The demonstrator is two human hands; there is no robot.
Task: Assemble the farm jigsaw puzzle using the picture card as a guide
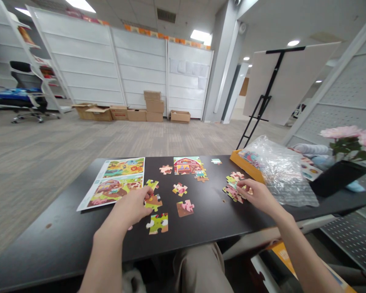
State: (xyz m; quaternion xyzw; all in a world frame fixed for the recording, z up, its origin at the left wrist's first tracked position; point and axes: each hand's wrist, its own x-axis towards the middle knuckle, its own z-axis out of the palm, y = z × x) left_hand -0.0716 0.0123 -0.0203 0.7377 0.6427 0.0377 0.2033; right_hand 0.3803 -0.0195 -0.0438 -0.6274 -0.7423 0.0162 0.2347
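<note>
The fingers (148, 191) of the left hand (133, 206) are bent and parted at the left edge of a brown-and-green puzzle piece (154, 203), which lies on the bench; whether they pinch it or merely touch it, I cannot tell. On the other side, the thumb and fingertips of the right hand (256, 193) come close together over the right edge of a cluster of pieces (232, 185), and again a firm grip cannot be made out. The pieces look like thick printed card: light, stiff and flat, probably a little slick on the printed face, with the knobs the likeliest parts to bend or fray. Each is best taken by opposite edges of its body between thumb and fingertip, or slid to get a nail beneath, since thin card offers little to grasp. Between the hands lie a pig piece (189, 206) and a pink-and-white piece (179, 189); nearer the person is a green piece (158, 224). Farther off sits the barn section (186, 166), several pieces wide, which would likely hinge or part at its seams if lifted by one corner, so support from beneath suits it. Beyond the left hand is a picture sheet (105, 185), thin and easily creased.
</note>
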